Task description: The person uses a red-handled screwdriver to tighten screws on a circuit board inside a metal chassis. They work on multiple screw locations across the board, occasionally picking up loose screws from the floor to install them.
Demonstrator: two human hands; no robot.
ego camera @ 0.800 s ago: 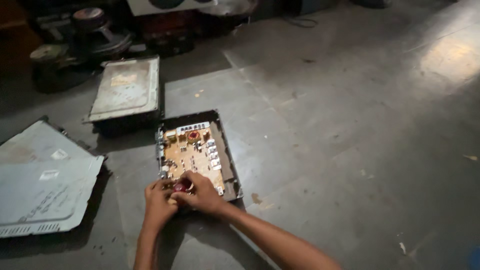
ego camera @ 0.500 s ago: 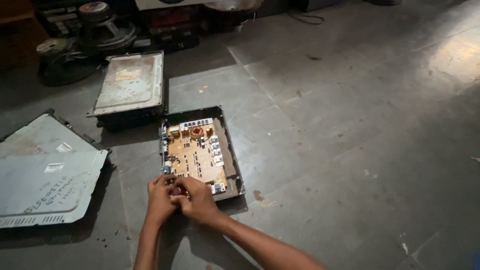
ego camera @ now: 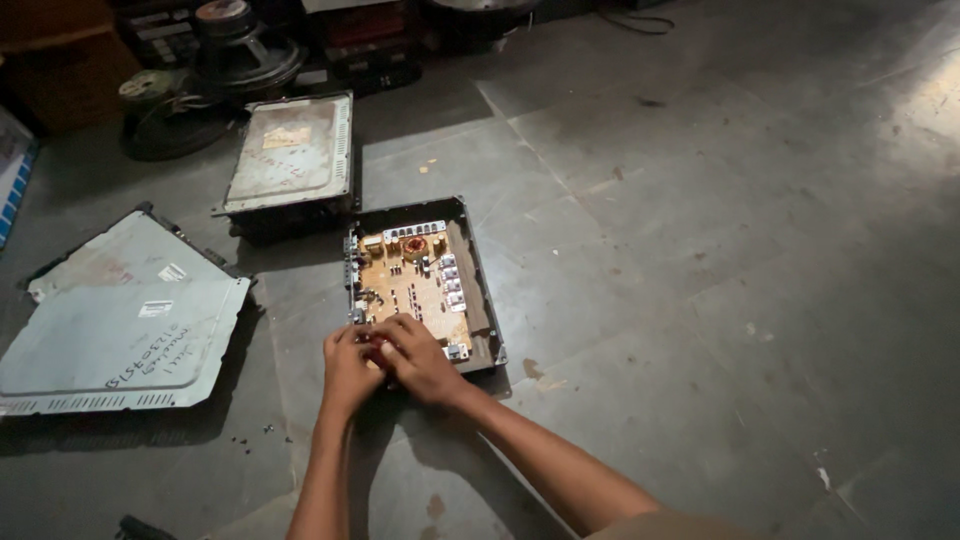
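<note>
Working at the near edge of an opened electronics case, both hands meet over the near end of the circuit board that lies inside it. The left hand comes in from the near-left of the case, fingers curled together toward the board's near corner; the right hand lies just beside it, touching it, its fingers bent down over the same spot. Between the two grips shows a small dark reddish part, pinched where the fingertips meet, though which hand bears it cannot be told, and how firmly the fingers are pressed is hidden by the knuckles. The board itself is tan, sitting flat in the dark case on the grey tiled floor, and it reaches away from the hands toward the far end of the case, where a copper-coloured coil stands among white connectors.

Left of the case, near the person, two pale metal cover panels lie overlapping on the floor. Beyond the case and slightly left, a second closed metal box rests flat. Farther still beyond the case, against the dark clutter, sits a loudspeaker cone.
</note>
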